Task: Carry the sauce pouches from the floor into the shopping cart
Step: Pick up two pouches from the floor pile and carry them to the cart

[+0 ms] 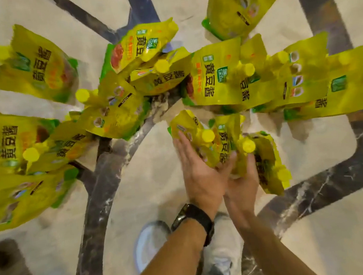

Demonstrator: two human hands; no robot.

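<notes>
Several yellow sauce pouches with yellow screw caps stand and lie on the marble floor, among them one at the far left [36, 69] and one in the middle [216, 75]. Both my hands are together at lower centre around a small bunch of pouches [223, 137]. My left hand [200, 175], a black watch on its wrist, lies with straight fingers against the left pouch of the bunch. My right hand [244, 175] grips another pouch [266, 162] from below, thumb near its cap. The shopping cart is out of view.
The floor [158, 184] is beige marble with dark curved inlay bands. My white shoes [151, 243] stand right below my arms. More pouches crowd the left side [4, 142] and the right side [328, 90], and one stands at the top right [240, 3].
</notes>
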